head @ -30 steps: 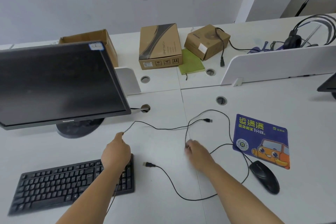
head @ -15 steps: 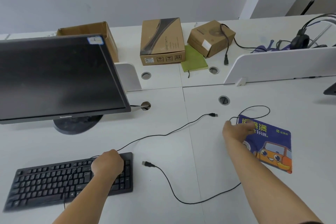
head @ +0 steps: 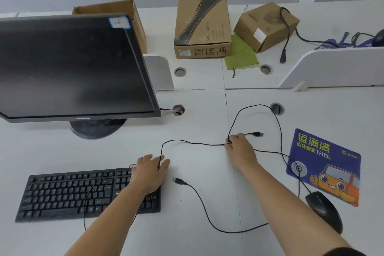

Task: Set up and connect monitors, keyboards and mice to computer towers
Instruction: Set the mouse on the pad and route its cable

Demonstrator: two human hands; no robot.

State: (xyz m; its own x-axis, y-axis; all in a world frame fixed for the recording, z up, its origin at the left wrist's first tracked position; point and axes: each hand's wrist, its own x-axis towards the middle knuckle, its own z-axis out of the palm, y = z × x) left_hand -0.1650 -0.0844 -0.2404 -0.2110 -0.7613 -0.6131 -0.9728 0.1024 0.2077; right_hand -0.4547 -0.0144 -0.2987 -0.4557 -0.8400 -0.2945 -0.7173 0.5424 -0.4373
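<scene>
A black keyboard (head: 72, 193) lies at the front left, below a dark monitor (head: 72, 68) on a round stand. My left hand (head: 150, 172) rests over the keyboard's right end with the thin black keyboard cable (head: 187, 141) held between its fingers. That cable runs right to my right hand (head: 239, 147), which grips it just short of its USB plug (head: 257, 134). A black mouse (head: 324, 210) sits at the front right beside a blue mouse pad (head: 324, 164). The mouse cable loops up past a desk hole (head: 277, 108), and its free USB plug (head: 178, 181) lies between my arms.
A second desk hole (head: 178, 109) with a cable through it is right of the monitor stand. Beyond the low white divider (head: 332, 66) stand three cardboard boxes (head: 202, 27), a green notebook (head: 241, 54) and a loose black power lead (head: 283, 56).
My right hand came back left from the mouse pad to the desk's middle, holding cable. A wide cable loop now lies by the desk hole. My left hand shifted slightly forward off the keyboard.
</scene>
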